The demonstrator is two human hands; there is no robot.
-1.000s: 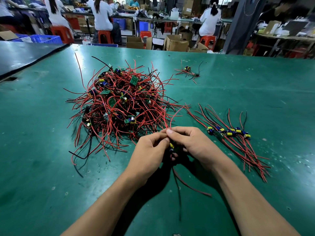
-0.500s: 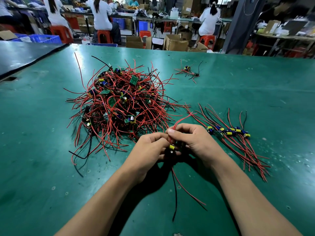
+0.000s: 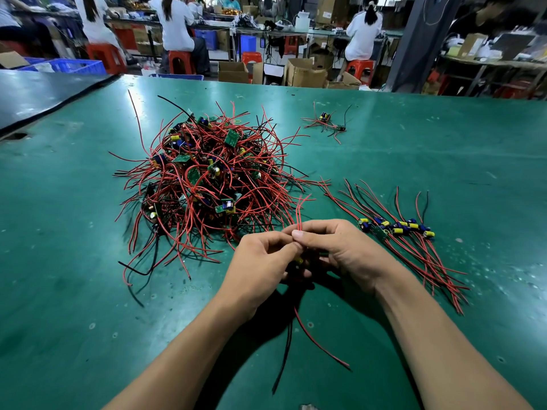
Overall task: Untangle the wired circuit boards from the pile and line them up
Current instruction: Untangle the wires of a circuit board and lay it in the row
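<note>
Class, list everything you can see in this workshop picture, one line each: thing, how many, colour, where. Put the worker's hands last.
table: one, green, underneath everything.
pile: one tangled heap, red and black wires, green boards, centre-left.
lined-up boards: several, overlapping; red and black wires, blue and yellow parts; right side.
stray cluster: one, red and black, far side.
held board: one, mostly hidden, yellow part showing; between the hands.
stools: several, red, background.
cardboard boxes: several, brown, beyond the table.
left hand: one, pinches the held board's wires.
right hand: one, pinches the same wires.
</note>
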